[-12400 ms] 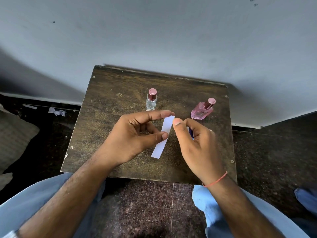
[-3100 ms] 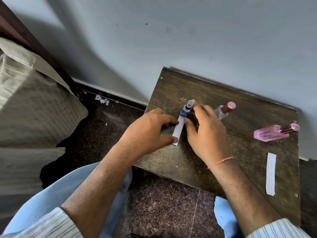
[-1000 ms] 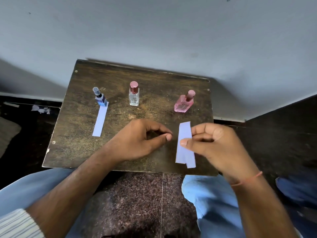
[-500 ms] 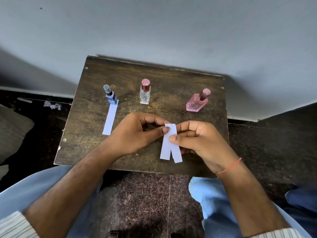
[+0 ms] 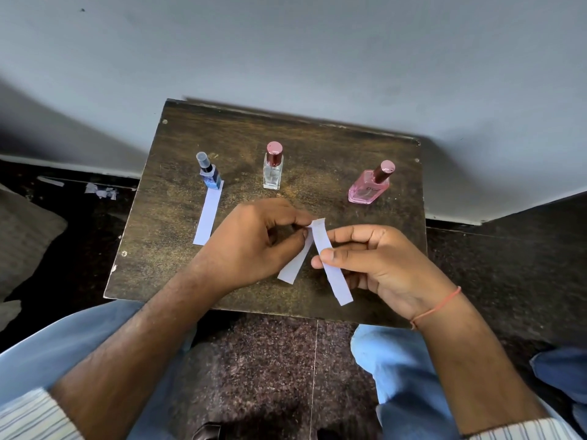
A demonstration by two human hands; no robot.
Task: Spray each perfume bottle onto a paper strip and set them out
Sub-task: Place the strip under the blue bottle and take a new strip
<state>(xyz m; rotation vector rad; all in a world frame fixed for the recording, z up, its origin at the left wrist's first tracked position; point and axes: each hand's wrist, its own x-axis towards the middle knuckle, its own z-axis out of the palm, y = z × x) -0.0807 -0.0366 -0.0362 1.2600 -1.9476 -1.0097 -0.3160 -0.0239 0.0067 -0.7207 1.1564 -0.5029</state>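
At mid-frame, above the table (image 5: 365, 154), the left hand (image 5: 254, 246) pinches one pale paper strip (image 5: 293, 265) and the right hand (image 5: 381, 265) another (image 5: 333, 274), their tops touching, below three upright bottles (image 5: 272, 168).

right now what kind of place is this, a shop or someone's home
Probably a room in a home, not a shop. A small worn wooden table stands against a plain painted wall on a dark speckled floor, with what looks like bedding at the left, and no counter or shelves.
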